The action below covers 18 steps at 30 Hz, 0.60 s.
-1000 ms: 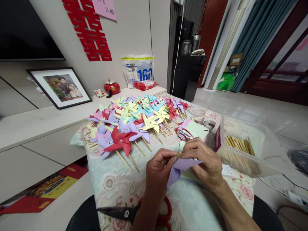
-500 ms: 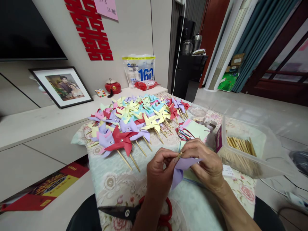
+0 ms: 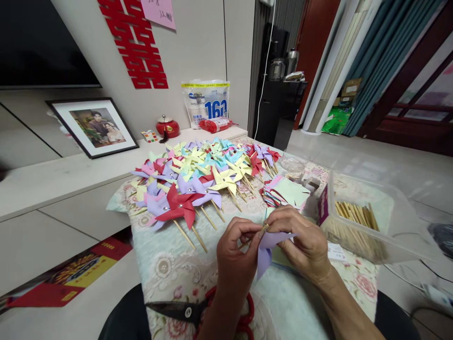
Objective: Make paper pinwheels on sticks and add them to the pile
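the person's left hand (image 3: 235,252) and right hand (image 3: 304,243) meet over the near edge of the floral-cloth table (image 3: 170,269), both pinched shut on the same work: a lilac square of cut paper (image 3: 265,248) gathered at the tip of a thin wooden stick (image 3: 253,237). the left fingers close narrowly round the stick just below the paper; the right thumb and forefinger press the folded corners at the stick's tip. the paper looks feather-light, soft and easily creased or torn, so it is probably best held at the gathered centre, not by its loose flaps; the stick is stiff but slim (likely to snap if bent). beyond lie a heap of finished coloured paper pinwheels (image 3: 198,184), a stack of cut paper squares (image 3: 288,192), a clear plastic box of sticks (image 3: 357,222) and red-handled scissors (image 3: 208,311). against the frame a second earlier, the lilac flap hangs narrower and lower, and more stick shows beside the left thumb.
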Tool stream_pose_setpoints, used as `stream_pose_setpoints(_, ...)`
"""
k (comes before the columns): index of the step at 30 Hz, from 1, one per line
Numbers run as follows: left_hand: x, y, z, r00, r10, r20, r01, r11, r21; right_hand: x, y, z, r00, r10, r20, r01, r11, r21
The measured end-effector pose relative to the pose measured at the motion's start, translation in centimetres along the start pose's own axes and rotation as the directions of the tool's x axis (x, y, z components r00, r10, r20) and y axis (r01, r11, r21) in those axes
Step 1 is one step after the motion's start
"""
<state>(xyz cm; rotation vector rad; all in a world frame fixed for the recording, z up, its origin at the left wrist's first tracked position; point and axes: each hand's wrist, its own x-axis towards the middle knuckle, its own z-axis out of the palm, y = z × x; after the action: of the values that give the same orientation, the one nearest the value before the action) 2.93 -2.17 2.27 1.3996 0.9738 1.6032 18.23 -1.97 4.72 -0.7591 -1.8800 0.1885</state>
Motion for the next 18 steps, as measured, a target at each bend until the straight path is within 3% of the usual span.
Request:
stream_pose_setpoints(8,-0.15,0.14,-0.09,0.998,0.059,-0.012,-0.057,0.995,0.084,-0.12,0.09,-0.07,1.0,0.003,0.027,-0.004,1.0,0.024)
stream_pose_setpoints(18,-0.23,0.34,-0.35,0.976,0.219,0.01,-0.214,0.942,0.259,-0.18,0.14,-0.19,0.999,-0.003,0.038,0.001,0.999,0.05)
